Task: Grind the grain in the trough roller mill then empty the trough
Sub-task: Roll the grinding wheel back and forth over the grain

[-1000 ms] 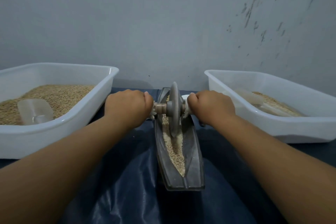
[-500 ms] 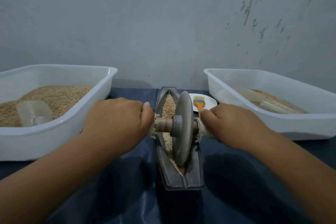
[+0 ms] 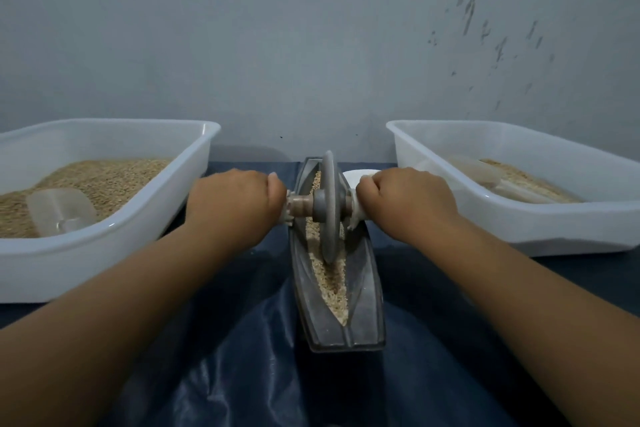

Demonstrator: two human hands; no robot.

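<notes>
A dark metal boat-shaped trough point(image 3: 367, 305) lies lengthwise on the dark blue cloth in front of me. Pale crushed grain point(image 3: 334, 282) fills its groove. A grey roller wheel point(image 3: 329, 208) stands upright in the groove, toward the far half. Its wooden axle point(image 3: 300, 205) sticks out on both sides. My left hand point(image 3: 235, 206) grips the left axle handle, fingers curled round it. My right hand point(image 3: 407, 201) grips the right handle the same way.
A white tub point(image 3: 152, 218) on the left holds whole grain and a clear plastic scoop point(image 3: 60, 211). A second white tub point(image 3: 519, 218) on the right holds ground grain and another scoop point(image 3: 485, 177). A small white dish point(image 3: 356, 175) sits behind the trough, near the wall.
The wheel was pulled to the near end of the trough half a second ago and has now rolled back toward the far end. Both hands moved with it.
</notes>
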